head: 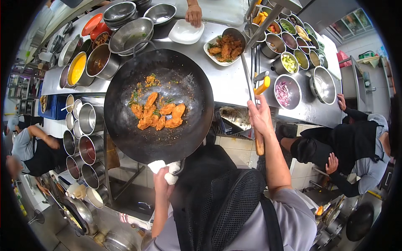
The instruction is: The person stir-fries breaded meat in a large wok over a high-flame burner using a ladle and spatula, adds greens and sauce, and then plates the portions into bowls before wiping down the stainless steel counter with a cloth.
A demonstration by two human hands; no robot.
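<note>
My left hand [163, 183] grips the near handle of a large black wok through a folded white cloth [169, 169]. The wok [132, 73] is held up at the counter's front edge, and several orange-brown fried pieces, perhaps chicken wings [174, 114], lie in it with crumbs and green leaves. In my right hand [261, 116] is a long-handled ladle [246, 72] with a wooden grip end. Its dark bowl rests at or just over the right side of a white square dish [216, 61], against a heap of similar fried pieces [226, 48]. Whether the bowl touches the dish is hidden.
Another person's hand [193, 15] touches a white dish [187, 33] across the steel counter [226, 84]. Pots and a colander [132, 36] stand left; ingredient bowls, one with sliced onion [284, 94], right. Co-workers are at the right [351, 150] and left [47, 147].
</note>
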